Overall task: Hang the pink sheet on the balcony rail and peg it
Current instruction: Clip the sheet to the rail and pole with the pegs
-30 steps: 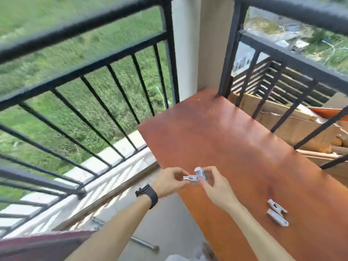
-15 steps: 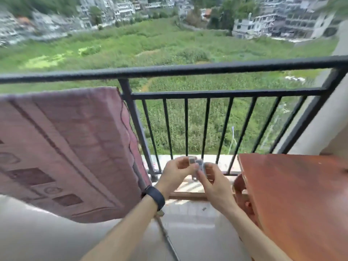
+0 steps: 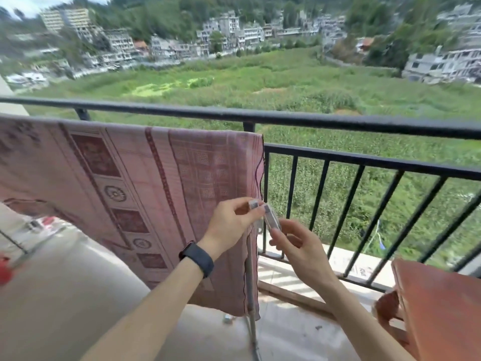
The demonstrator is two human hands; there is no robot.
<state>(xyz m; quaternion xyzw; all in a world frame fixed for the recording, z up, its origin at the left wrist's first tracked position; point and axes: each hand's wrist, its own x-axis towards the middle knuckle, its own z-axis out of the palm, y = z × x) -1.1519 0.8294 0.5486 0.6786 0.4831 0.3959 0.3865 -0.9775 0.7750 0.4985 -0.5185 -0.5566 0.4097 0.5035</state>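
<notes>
So, biggest thing first: a green field (image 3: pixel 260 82) with pale buildings (image 3: pixel 234 29) along its far edge fills the background. In front of it the black balcony rail (image 3: pixel 351 123) runs right across the view, with upright bars below it on the right side.

The pink sheet (image 3: pixel 130 178) is already hanging on the left half of the railing, just under the top bar. I honestly can't tell which bar is carrying it. It's got a darker patterned stripe with squares and circles, and its right edge hangs down close to the hands. Nothing is pegged onto it that I can see.

The grey floor (image 3: pixel 299 334) is below, and a corner of a reddish-brown table (image 3: pixel 442 308) pokes in at the bottom right, well apart from the sheet.

Both hands are up in front of the sheet's right edge, close together. The left hand (image 3: pixel 229 222), with a black watch (image 3: pixel 197 257) on its wrist, has its fingers curled and pinches the pegs (image 3: pixel 272 217) from the left. The right hand (image 3: pixel 299 243) grips them from below with thumb and fingertips. The pegs are small, whitish and blurry, so I can't count them.
</notes>
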